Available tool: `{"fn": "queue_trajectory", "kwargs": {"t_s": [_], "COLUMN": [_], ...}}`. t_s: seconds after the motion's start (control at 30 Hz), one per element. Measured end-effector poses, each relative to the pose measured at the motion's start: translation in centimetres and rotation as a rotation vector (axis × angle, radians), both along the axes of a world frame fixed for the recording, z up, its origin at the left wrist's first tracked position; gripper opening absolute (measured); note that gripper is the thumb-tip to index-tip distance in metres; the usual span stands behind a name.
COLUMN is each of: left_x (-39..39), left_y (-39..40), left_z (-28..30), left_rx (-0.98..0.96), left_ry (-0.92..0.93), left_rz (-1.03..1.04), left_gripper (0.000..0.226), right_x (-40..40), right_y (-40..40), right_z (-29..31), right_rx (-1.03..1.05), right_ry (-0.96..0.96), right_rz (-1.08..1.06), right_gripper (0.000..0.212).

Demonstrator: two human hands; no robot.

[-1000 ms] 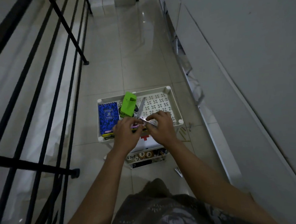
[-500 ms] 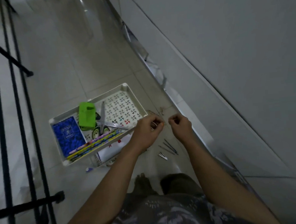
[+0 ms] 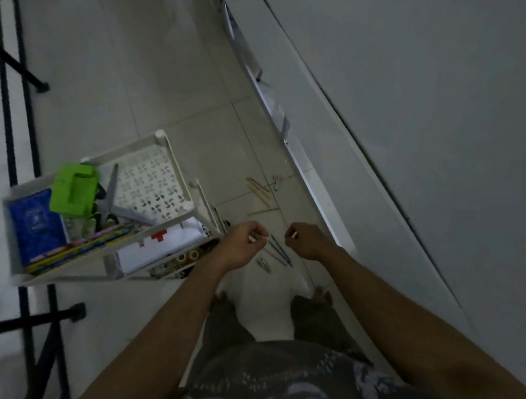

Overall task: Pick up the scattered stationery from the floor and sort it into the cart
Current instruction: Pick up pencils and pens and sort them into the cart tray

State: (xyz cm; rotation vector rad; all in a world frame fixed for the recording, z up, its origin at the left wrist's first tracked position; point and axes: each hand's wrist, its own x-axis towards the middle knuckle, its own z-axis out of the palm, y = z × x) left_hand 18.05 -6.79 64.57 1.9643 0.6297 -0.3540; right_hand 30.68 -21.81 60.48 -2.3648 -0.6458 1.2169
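Note:
The white cart (image 3: 172, 162) stands at the left. Its top tray holds a blue notebook (image 3: 36, 224), a green punch (image 3: 74, 190), scissors (image 3: 112, 194) and a row of coloured pens (image 3: 84, 244). Tan pencils (image 3: 259, 190) and a small clip (image 3: 276, 181) lie on the floor to the cart's right. Blue pens (image 3: 279, 249) and a metal clip (image 3: 264, 265) lie between my hands. My left hand (image 3: 243, 246) is pinched on a small white piece with an orange tip. My right hand (image 3: 306, 240) pinches a short white stub. Both hover above the floor items.
A white box with a red cross (image 3: 165, 243) and tape rolls (image 3: 186, 257) fill the cart's lower shelves. A black railing (image 3: 9, 123) runs along the left. A white wall with a skirting ledge (image 3: 310, 177) bounds the right. My feet (image 3: 321, 295) stand just below the pens.
My hands left the cart's top tray and moved right, over the floor items, and they have drawn apart. My view has swung right and down.

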Motion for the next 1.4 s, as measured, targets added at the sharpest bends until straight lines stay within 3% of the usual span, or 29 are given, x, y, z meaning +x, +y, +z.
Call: {"fn": "queue_trajectory", "kwargs": {"t_s": [0.17, 0.33, 0.73, 0.93, 1.1, 1.4], "left_x": [1.6, 2.4, 4.5, 6.1, 7.0, 6.8], "left_y": [-1.8, -1.3, 0.5, -0.4, -2.5, -3.1], "left_z": [-5.1, -14.8, -49.9, -64.7, -69.5, -70.5], "left_rx": [-0.026, 0.034, 0.08, 0.225, 0.225, 0.3], "left_ry": [0.093, 0.116, 0.302, 0.447, 0.526, 0.518], "left_rz": [-0.06, -0.119, -0.149, -0.028, 0.255, 0.32], "left_gripper": [0.015, 0.019, 0.029, 0.06, 0.086, 0.045], "right_x": [3.3, 4.8, 4.4, 2.8, 2.3, 2.4], "right_y": [-1.1, 0.5, 5.4, 5.5, 4.8, 3.1], "right_z": [-5.6, -14.9, -47.8, -61.3, -65.1, -65.9], "right_rx": [-0.067, -0.054, -0.024, -0.066, -0.112, -0.211], "right_ry": [0.043, 0.042, 0.033, -0.158, -0.289, -0.256], "right_rz": [0.115, 0.125, 0.013, -0.001, -0.065, 0.025], "right_gripper": [0.028, 0.028, 0.027, 0.05, 0.067, 0.063]}}
